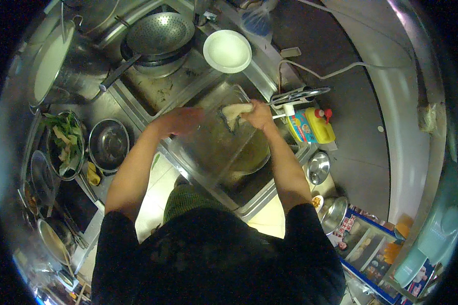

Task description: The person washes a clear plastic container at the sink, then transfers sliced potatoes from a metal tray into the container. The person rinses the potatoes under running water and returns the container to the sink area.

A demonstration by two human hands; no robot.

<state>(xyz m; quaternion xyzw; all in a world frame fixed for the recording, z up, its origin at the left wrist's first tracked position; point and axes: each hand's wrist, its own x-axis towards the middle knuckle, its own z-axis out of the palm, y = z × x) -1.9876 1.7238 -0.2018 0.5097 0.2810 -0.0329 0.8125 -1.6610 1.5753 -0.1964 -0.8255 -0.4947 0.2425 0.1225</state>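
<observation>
My right hand (258, 115) grips a pale, limp piece with dark edges (234, 112), which looks like a cloth, though its material is hard to make out. It hangs over the near basin of a stainless steel sink (181, 167). Inside that basin sits a large see-through tub (213, 152) with rounded corners, and murky liquid seems to be in it. My left hand (183, 119) is over the basin's left side, blurred by motion. Nothing can be seen in it, and its finger positions are unclear.
A perforated strainer (162, 32) rests on a wok in the far basin. A white bowl (227, 51) sits behind the tub, a yellow jug (313, 125) to the right. Leafy greens fill a bowl (65, 145) at left, near a steel bowl (109, 145) and large stockpot (82, 68).
</observation>
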